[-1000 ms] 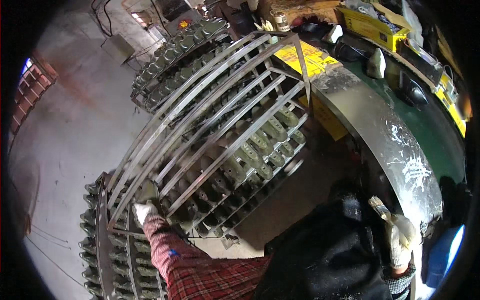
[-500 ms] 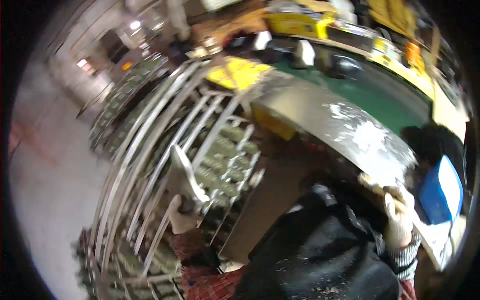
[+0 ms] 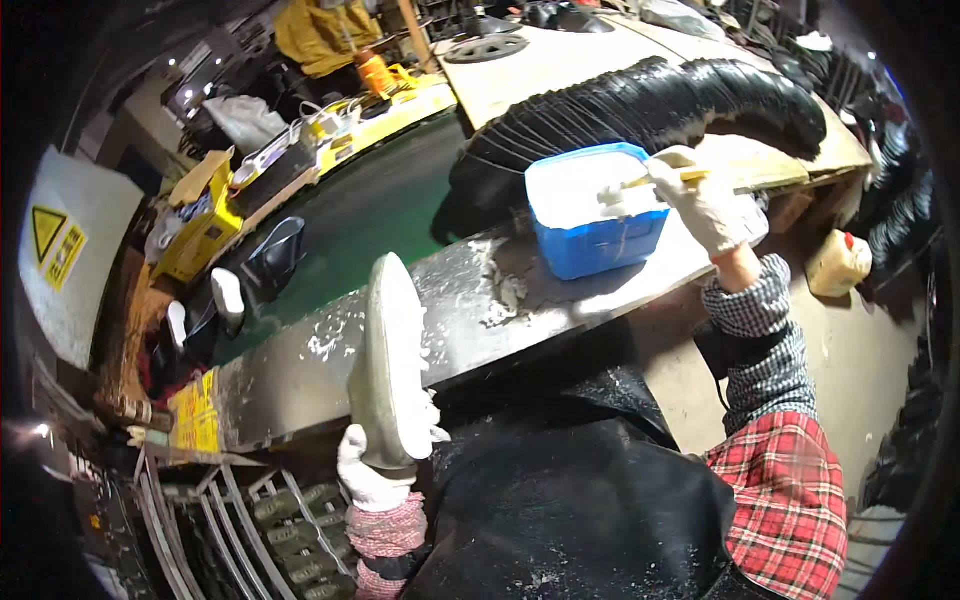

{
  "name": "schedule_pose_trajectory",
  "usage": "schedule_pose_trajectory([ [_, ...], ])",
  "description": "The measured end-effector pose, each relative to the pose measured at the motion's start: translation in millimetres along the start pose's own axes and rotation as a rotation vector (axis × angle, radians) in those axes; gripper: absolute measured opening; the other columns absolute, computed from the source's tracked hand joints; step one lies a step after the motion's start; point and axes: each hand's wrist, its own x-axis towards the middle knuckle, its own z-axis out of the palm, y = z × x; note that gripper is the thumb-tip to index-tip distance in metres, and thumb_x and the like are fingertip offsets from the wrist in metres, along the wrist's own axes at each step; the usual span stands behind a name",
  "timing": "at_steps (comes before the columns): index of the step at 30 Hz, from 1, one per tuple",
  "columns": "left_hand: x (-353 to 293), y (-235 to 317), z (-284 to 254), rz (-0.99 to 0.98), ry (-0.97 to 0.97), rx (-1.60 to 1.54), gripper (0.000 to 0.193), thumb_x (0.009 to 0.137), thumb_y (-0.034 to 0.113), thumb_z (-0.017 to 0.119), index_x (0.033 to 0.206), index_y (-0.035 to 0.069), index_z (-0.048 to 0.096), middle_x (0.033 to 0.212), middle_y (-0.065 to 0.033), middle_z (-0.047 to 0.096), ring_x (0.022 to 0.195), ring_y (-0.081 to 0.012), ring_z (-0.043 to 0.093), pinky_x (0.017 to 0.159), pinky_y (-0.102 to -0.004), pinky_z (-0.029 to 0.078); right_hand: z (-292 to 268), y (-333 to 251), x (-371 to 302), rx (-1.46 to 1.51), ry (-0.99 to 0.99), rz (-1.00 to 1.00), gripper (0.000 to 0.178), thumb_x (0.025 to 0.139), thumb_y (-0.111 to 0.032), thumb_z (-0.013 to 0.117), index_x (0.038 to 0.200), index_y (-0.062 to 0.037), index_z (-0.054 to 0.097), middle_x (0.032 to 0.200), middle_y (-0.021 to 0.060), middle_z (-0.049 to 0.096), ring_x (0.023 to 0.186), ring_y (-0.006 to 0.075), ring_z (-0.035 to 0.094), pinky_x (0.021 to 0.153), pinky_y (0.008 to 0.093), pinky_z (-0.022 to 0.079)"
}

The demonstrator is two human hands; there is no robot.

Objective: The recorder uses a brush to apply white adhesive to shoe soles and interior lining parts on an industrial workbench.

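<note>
My gloved left hand point(image 3: 372, 478) is closed round the heel end of a grey-green shoe point(image 3: 362, 385), which stands toe up with its white-coated underside turned right. Ragged white bits cling along that side near the heel. In my gloved right hand point(image 3: 705, 210) is a brush point(image 3: 628, 196) with a light wooden handle; its white-covered head is over the mouth of a blue plastic tub point(image 3: 598, 248). Inside the tub is a white substance. The tub sits on a metal ledge point(image 3: 465, 325) smeared with dried white patches.
Behind the ledge runs a green conveyor belt point(image 3: 385, 175) carrying dark and pale shoes point(image 3: 228, 298). A long row of nested black pieces point(image 3: 640, 105) curves across the table beyond. A metal rack point(image 3: 225, 520) with green shoes is at lower left; a pale jug point(image 3: 838, 263) stands right.
My view has swung to the right, bringing the blue tub to the middle. The left hand has brought the shoe up in front of the ledge; the right hand is now over the tub.
</note>
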Motion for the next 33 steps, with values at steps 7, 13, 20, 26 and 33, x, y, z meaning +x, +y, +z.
schedule_pose_trajectory([
  [7, -67.8, -32.6, -82.2, -0.388, 0.118, -0.637, 0.089, 0.087, 0.068, 0.047, 0.15, 0.008, 0.03, 0.131, -0.0363, 0.047, 0.103, -0.0528, 0.055, 0.074, -0.0574, 0.052, -5.1, 7.5, -7.6, 0.215, 0.031, 0.072, 0.02, 0.095, -0.02, 0.064, 0.098, -0.0009, 0.069, 0.075, 0.0013, 0.063, 0.067, 0.0069, 0.055, 0.059, 0.0201, 0.042],
  [13, -61.7, -26.5, -99.5, -0.414, 0.223, -0.379, 0.108, 0.066, 0.089, 0.055, 0.121, -0.005, 0.051, 0.086, -0.0198, 0.064, 0.062, -0.0322, 0.063, 0.05, -0.0413, 0.053, 82.3, -110.6, -49.4, 0.491, -0.361, -0.32, 0.019, 0.093, -0.015, 0.063, 0.101, 0.0016, 0.069, 0.088, 0.0112, 0.07, 0.08, 0.0156, 0.067, 0.073, 0.0293, 0.054],
  [20, -56.1, -42.2, -127.2, -0.299, 0.095, -0.397, 0.106, 0.076, 0.087, 0.042, 0.124, -0.006, 0.05, 0.091, -0.0258, 0.065, 0.064, -0.0359, 0.065, 0.052, -0.0459, 0.056, 239.3, -133.9, -47.2, 0.858, -0.65, 0.065, 0.025, 0.09, -0.02, 0.069, 0.104, 0.001, 0.068, 0.09, 0.0084, 0.071, 0.081, 0.0128, 0.067, 0.073, 0.0279, 0.054],
  [26, -50.1, -60.2, -148.3, -0.407, -0.107, -0.832, 0.109, 0.074, 0.085, 0.047, 0.133, -0.006, 0.045, 0.102, -0.0226, 0.065, 0.085, -0.0366, 0.066, 0.065, -0.0457, 0.055, 188.2, -132.9, -63.6, 0.68, -0.949, -0.578, 0.026, 0.088, -0.024, 0.071, 0.106, -0.0052, 0.071, 0.091, 0.01, 0.073, 0.081, 0.0211, 0.072, 0.076, 0.0329, 0.058],
  [33, -46.6, -43.2, -137.7, -0.192, -0.048, -0.496, 0.08, 0.094, 0.071, 0.032, 0.149, 0.013, 0.036, 0.134, -0.017, 0.054, 0.108, -0.0384, 0.062, 0.092, -0.0523, 0.052, 228.6, -164.2, -10.1, 0.812, -0.807, -0.08, 0.019, 0.092, -0.019, 0.066, 0.098, -0.0008, 0.067, 0.085, 0.0077, 0.071, 0.077, 0.0114, 0.066, 0.068, 0.026, 0.054],
])
